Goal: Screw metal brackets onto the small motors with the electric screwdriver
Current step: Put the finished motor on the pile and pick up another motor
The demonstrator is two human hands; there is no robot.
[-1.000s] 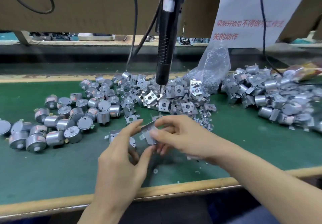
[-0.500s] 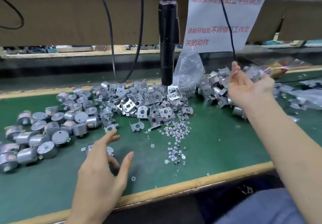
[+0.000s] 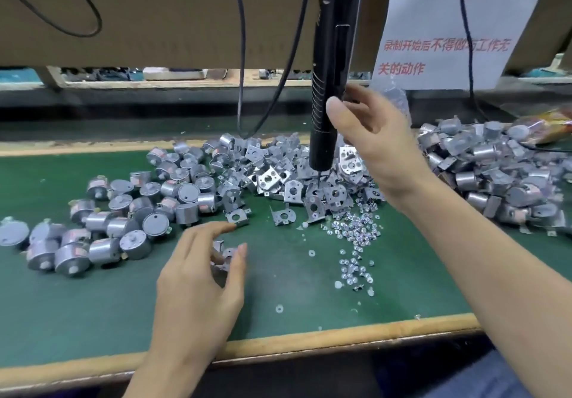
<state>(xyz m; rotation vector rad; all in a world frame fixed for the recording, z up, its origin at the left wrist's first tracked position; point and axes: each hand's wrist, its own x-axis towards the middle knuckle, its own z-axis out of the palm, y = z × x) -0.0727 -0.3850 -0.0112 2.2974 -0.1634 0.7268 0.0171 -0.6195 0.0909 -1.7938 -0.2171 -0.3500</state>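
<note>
The right hand (image 3: 374,141) is up at the hanging screwdriver (image 3: 332,66), thumb across the front of its lower barrel and fingers (image 3: 356,94) curled behind it, so it grips the tool, though how firmly I cannot tell; the bit points down over the heap of loose brackets (image 3: 272,178). The left hand (image 3: 198,283) hovers low over the bench (image 3: 93,311), its fingers loosely bent and spread round a motor with a bracket on it (image 3: 225,253), not closed on it; whether a fingertip touches it is unclear. Bare motors (image 3: 139,212) lie heaped to the left; screws (image 3: 353,236) are scattered just in front of the brackets; a further pile of bracketed motors (image 3: 495,178) sits to the right.

The likeliest trouble is the loose workpiece; if the bit comes down before the left hand pins it, the bracket could slip off its holes or the motor could turn under the torque. The bit might also skid towards the fingers close beside it. Swinging the tool low across the heap could scatter brackets into the screws.
</note>
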